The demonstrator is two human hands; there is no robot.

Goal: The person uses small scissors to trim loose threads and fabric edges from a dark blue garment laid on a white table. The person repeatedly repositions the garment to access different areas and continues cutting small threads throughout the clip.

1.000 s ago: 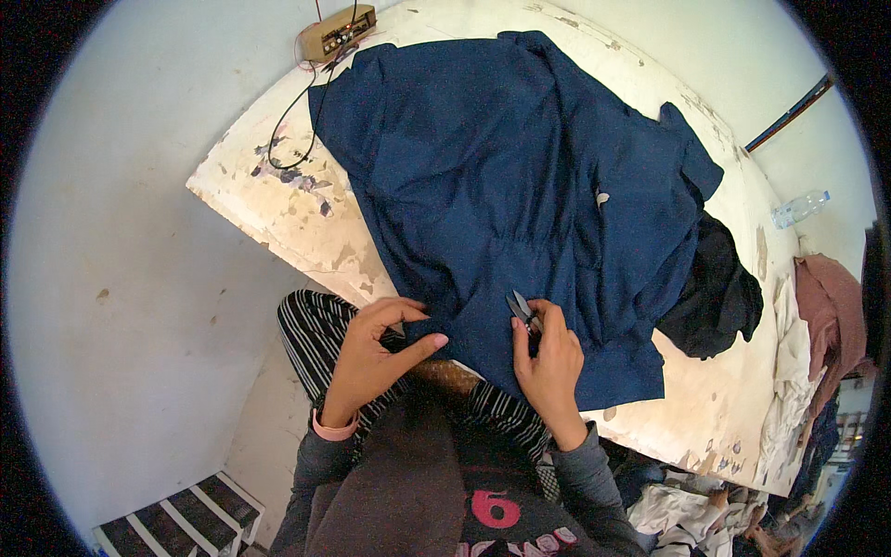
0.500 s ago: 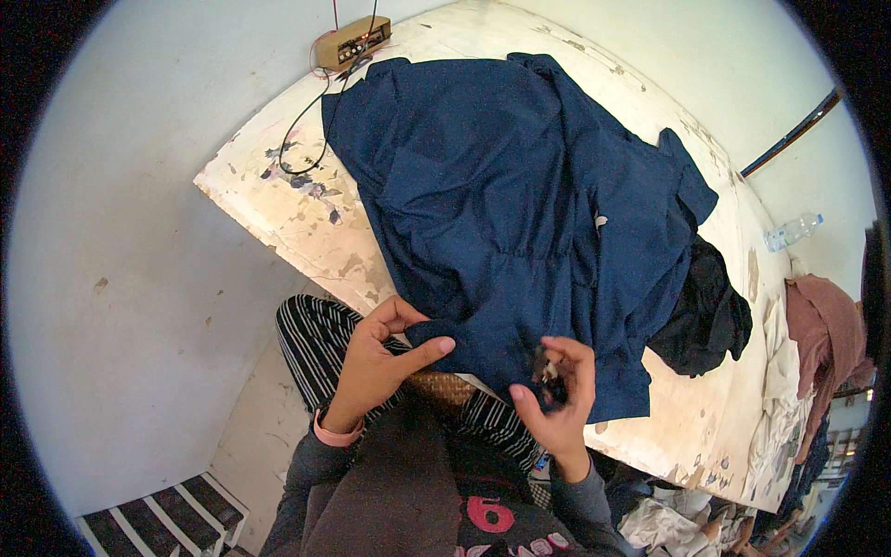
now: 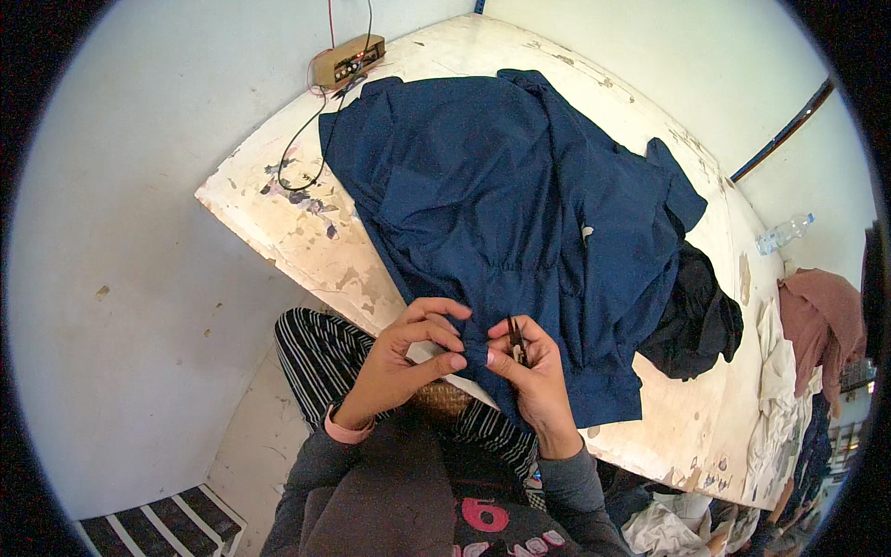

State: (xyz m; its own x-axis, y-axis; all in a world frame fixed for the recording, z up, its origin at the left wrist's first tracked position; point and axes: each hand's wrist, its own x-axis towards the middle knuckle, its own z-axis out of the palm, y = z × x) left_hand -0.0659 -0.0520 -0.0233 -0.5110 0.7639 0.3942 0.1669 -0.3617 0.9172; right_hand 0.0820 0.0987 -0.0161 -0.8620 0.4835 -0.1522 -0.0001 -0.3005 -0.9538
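We look down on a blue garment spread, rumpled, across a pale, peeling worktop, its near edge reaching the person's lap. Both hands meet at that near edge, just beside each other. The left hand is curled, its thumb and fingertips drawn near one another at the cloth; we cannot tell whether they pinch a fold of it. The right hand is closed around small dark snips, whose blades point away from the person, and its thumb tip lies against the blue cloth. A small pale spot shows on the garment (we cannot make out what it is).

To the right of the garment, and touching it, lies a crumpled black cloth. Farther right we see a clear bottle on its side, and a brownish-pink cloth beside a white cloth at the worktop's right end. At the far left corner stands a tan box with knobs on its front, and a black cable loops down near the garment. Below the worktop's left edge, we see a knee in striped trousers.
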